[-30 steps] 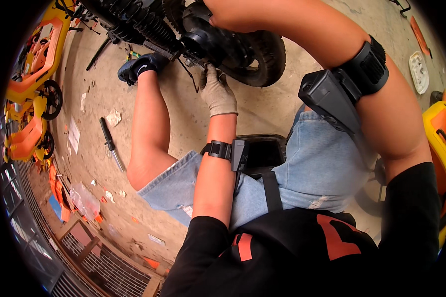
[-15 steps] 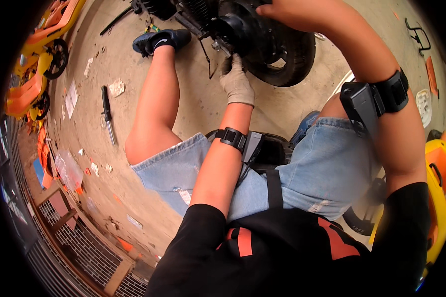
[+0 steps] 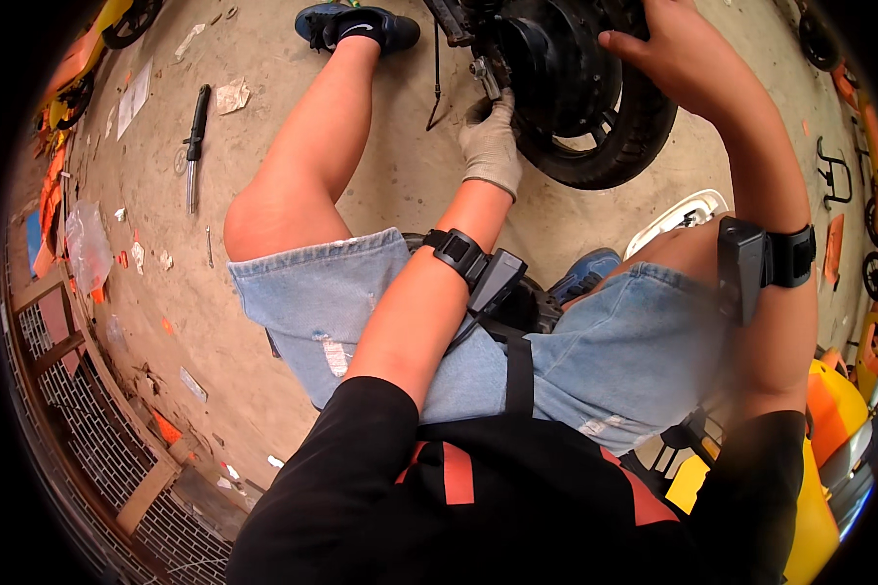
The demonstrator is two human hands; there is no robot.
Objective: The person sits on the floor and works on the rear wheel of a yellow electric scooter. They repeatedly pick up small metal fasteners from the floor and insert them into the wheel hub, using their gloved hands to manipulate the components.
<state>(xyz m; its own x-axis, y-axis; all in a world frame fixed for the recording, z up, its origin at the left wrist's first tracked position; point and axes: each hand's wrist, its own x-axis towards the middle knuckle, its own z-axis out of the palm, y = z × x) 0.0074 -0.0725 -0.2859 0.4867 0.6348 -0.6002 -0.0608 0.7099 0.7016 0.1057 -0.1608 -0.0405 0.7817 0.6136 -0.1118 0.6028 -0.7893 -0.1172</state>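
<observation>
A black wheel with a thick rubber tyre [image 3: 654, 127] and a wide hub [image 3: 546, 73] stands at the top of the view, joined to a dark frame arm. My left hand [image 3: 493, 146], in a beige knit glove, reaches up to the axle on the wheel's left side. Its fingers are closed at a small silvery metal fitting [image 3: 484, 76], and the fingertips are partly hidden. Bare, my right hand [image 3: 668, 58] grips the tyre's upper right edge. Its thumb lies on the sidewall, while the other fingers run out of view at the top.
A black-handled shock-absorber-like rod [image 3: 197, 136] lies on the floor at left, near paper scraps and a small wrench [image 3: 209, 248]. A white shell-like part [image 3: 678, 219] sits beyond my right knee. Yellow and orange vehicle bodies [image 3: 839, 419] stand at right. A slatted rack [image 3: 98, 419] is at lower left.
The view has shifted, so the wheel appears lower and farther right. My right hand has moved rightward along the wheel to the tyre's edge. My left hand stays at the axle.
</observation>
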